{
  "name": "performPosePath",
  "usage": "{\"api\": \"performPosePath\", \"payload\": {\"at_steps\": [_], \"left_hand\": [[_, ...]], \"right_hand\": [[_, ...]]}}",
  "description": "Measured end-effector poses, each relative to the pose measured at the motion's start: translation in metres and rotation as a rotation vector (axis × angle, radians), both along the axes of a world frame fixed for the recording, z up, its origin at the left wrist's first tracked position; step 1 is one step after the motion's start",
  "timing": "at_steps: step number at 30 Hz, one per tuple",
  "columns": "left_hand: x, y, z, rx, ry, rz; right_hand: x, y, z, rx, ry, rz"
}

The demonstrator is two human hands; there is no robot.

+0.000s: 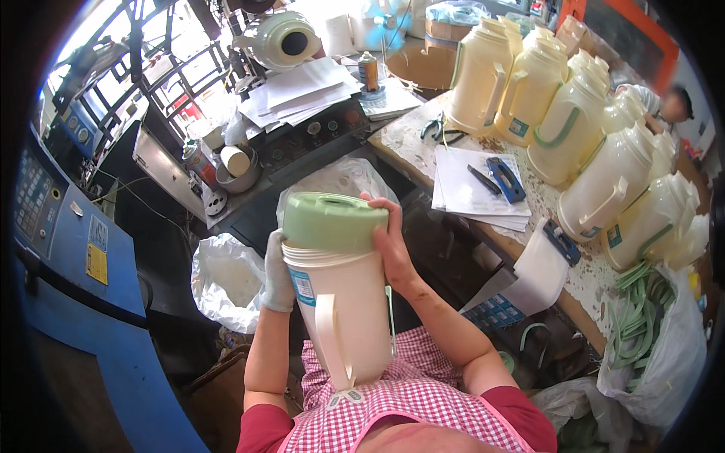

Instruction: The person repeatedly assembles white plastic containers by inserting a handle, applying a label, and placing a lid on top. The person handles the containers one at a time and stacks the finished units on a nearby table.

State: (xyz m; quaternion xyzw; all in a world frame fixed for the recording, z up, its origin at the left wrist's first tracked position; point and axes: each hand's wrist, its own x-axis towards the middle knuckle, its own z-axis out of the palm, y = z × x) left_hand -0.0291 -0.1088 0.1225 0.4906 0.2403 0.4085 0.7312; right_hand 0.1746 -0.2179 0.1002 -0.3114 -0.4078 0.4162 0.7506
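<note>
In front of my apron a cream plastic jug (355,298) leans slightly, its side handle (326,325) facing me. A pale green cap (332,225) covers its top end, with cream screw threads showing just below the cap's edge. My left hand (278,275), in a whitish glove, grips the left side where cap and jug meet. Bare, my right hand (393,245) wraps round the right side of the cap, fingers over its upper edge. A thin green strip (390,317) shows along the jug's right side.
Several cream jugs (529,90) stand on the worn bench to the right, by paper sheets (461,181) and a blue-handled cutter (506,180). A bag of green strips (642,325) sits at lower right. A white-lined bin (226,283) and blue machine (83,249) are left. Another person (668,106) is far right.
</note>
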Motion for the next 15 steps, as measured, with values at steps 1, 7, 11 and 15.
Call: {"api": "performPosePath", "payload": {"at_steps": [1, 7, 11, 15], "left_hand": [[0.003, 0.004, -0.004, -0.042, -0.036, -0.021], [0.012, 0.024, -0.021, -0.109, -0.084, -0.036], [0.006, 0.025, -0.021, 0.261, 0.040, 0.129], [-0.002, 0.017, -0.015, 0.562, -0.021, 0.104]], "right_hand": [[0.001, 0.009, -0.003, -0.035, 0.090, 0.002], [0.010, 0.051, -0.017, -0.062, 0.188, 0.106], [-0.006, 0.052, -0.014, 0.101, 0.226, 0.133], [-0.022, 0.041, -0.008, 0.201, 0.215, 0.198]]}}
